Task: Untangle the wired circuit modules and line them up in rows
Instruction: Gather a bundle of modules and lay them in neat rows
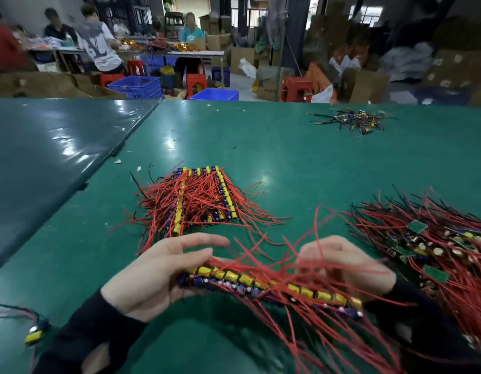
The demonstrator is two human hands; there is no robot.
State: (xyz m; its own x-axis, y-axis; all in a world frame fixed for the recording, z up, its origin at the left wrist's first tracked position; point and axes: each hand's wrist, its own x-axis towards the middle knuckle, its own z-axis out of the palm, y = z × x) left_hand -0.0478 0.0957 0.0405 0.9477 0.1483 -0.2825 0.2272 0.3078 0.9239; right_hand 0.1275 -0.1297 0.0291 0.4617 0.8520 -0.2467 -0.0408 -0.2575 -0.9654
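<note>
A long row of circuit modules (261, 284), with yellow and blue parts and red wires, is held just above the green table between both hands. My left hand (153, 273) clasps its left end, fingers stretched over the top. My right hand (347, 265) holds the right part, blurred behind the red wires. Beyond the hands, lined-up rows of modules (199, 198) lie flat on the table with red wires fanning out. A tangled heap of modules (436, 244) with green boards lies at the right.
A single loose module (35, 333) lies near the left front edge. A small pile of dark wire scraps (352, 121) sits far right. A darker mat (45, 147) covers the left of the table (274, 147). People work at tables in the background, among crates and boxes.
</note>
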